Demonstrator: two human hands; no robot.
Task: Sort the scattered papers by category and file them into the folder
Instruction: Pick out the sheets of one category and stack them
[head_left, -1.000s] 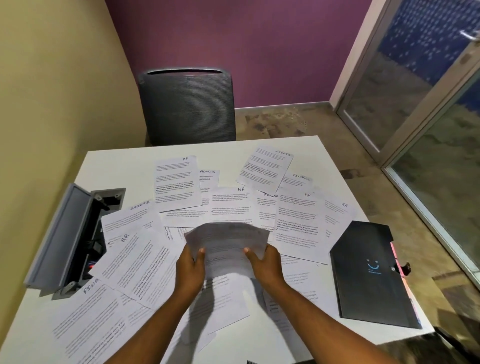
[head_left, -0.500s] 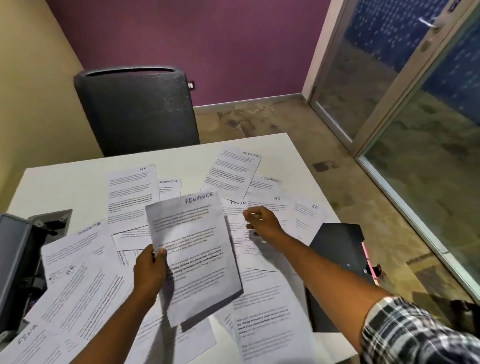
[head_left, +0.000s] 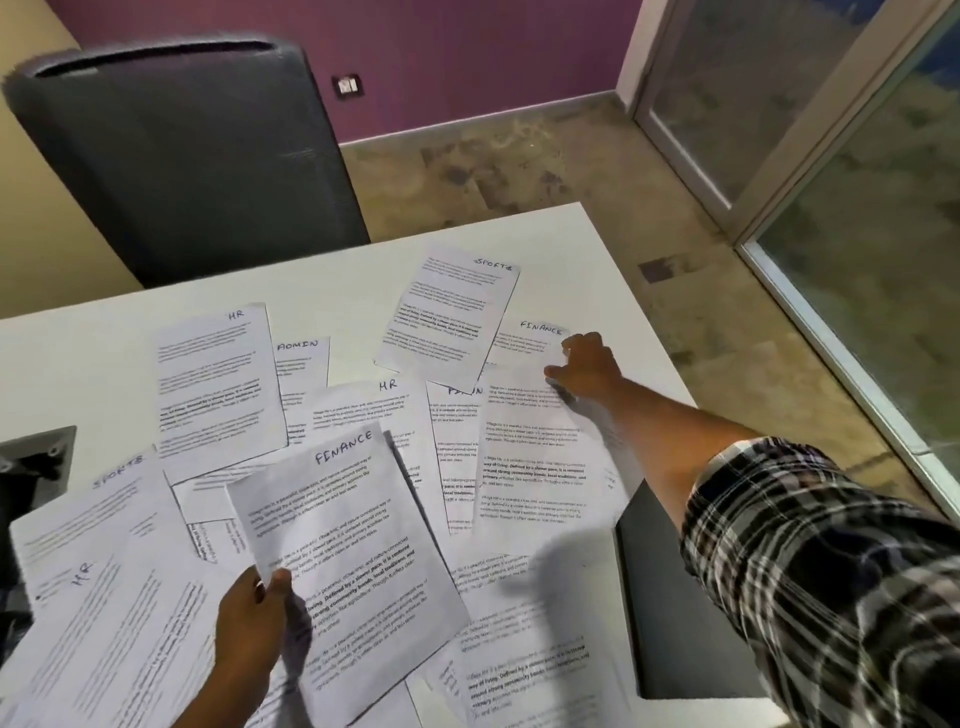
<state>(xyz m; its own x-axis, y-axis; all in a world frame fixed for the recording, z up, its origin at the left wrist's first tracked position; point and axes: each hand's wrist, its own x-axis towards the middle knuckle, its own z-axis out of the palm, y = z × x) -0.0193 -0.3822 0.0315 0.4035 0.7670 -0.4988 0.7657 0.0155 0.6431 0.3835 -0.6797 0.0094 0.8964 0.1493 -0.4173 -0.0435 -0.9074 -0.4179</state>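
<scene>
Printed sheets with handwritten headings lie scattered and overlapping on the white table. My left hand grips the lower left edge of a sheet headed FINANCE and holds it above the pile. My right hand reaches far right, fingers and thumb pinching the right edge of a second FINANCE sheet, which is partly under a SPORTS sheet. The black folder lies shut at the right table edge, partly hidden by my checked sleeve.
Sheets headed HR, ADMIN and SPORTS cover the left and middle. A grey cable box is sunk into the table at left. A dark chair stands behind the table. Glass doors are to the right.
My right hand has moved from the middle sheets out to the far FINANCE sheet. My left hand still holds its FINANCE sheet, now lower in view as my head leans in.
</scene>
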